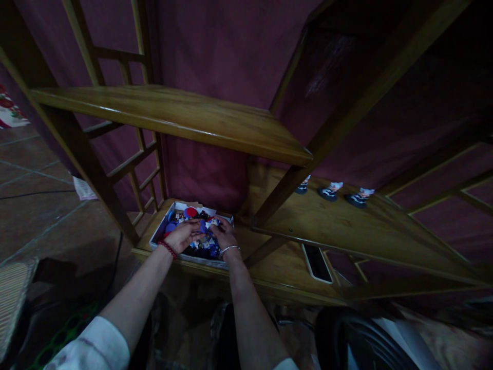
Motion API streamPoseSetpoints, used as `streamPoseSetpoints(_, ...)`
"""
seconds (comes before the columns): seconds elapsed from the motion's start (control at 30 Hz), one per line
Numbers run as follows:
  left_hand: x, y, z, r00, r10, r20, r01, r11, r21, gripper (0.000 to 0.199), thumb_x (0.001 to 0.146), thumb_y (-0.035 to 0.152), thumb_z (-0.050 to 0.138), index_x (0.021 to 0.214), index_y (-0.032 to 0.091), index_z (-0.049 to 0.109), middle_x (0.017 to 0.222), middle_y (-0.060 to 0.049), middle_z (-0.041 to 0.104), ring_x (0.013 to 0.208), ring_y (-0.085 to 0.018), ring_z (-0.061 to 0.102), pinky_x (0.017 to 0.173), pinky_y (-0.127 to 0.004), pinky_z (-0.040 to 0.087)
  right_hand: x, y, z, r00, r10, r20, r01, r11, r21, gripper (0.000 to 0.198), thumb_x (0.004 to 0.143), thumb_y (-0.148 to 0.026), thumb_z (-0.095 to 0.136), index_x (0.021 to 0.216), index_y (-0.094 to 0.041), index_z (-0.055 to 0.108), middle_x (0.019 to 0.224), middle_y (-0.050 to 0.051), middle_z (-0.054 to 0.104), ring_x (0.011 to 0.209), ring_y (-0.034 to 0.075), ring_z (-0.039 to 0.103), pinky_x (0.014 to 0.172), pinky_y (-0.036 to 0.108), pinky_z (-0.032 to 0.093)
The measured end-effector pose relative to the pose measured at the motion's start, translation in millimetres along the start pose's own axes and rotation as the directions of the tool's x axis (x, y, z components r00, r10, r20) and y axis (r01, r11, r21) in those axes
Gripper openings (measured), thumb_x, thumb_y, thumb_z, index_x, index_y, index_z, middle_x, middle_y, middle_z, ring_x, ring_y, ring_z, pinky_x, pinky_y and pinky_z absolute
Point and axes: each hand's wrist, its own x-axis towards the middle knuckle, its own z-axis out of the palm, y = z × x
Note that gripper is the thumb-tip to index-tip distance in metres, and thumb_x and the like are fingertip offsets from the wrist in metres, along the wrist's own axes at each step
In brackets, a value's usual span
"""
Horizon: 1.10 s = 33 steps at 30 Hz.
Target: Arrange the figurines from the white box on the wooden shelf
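A shallow cardboard box on the low shelf is filled with small figurines and loose round pieces, mostly blue, white and red. Over its middle, my left hand, with a red bead bracelet at the wrist, has its fingers closed around a small blue-and-white figurine. My right hand, wearing a silvery bracelet, pinches the same figurine from the other side. Dim light and the fingers hide its details. A red round piece lies behind the left hand in the box.
Three small figurines on dark bases, one of them a figurine at the right, stand on the higher shelf. A phone lies on the lower shelf. An upper wooden shelf overhangs the box, and a slanting post stands to its right.
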Motion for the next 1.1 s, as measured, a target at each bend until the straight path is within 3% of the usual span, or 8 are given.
streamPoseSetpoints(0.5, -0.4, 1.8, 1.0, 1.000, 0.012, -0.008, -0.012, 1.000, 0.017, 0.016, 0.074, 0.004, 0.049, 0.086, 0.012, 0.056, 0.068, -0.003, 0.062, 0.061, -0.008, 0.058, 0.071, -0.026, 0.049, 1.9, 2.4, 0.3, 1.000, -0.011, 0.013, 0.010, 0.998, 0.063, 0.036, 0.054, -0.028, 0.060, 0.088, -0.017, 0.058, 0.069, 0.000, 0.061, 0.059, 0.012, 0.053, 0.051, 0.022, 0.042)
streamPoseSetpoints(1.1, -1.1, 3.5, 1.4, 1.000, 0.006, -0.010, -0.006, 1.000, -0.004, 0.017, 0.075, 0.002, 0.046, 0.084, 0.012, 0.057, 0.066, -0.002, 0.060, 0.058, -0.008, 0.057, 0.068, -0.025, 0.050, 4.0, 8.1, 0.4, 0.998, -0.051, 0.028, 0.050, 0.998, 0.033, 0.035, 0.058, -0.026, 0.059, 0.092, -0.018, 0.058, 0.079, 0.001, 0.063, 0.070, 0.014, 0.057, 0.062, 0.025, 0.046)
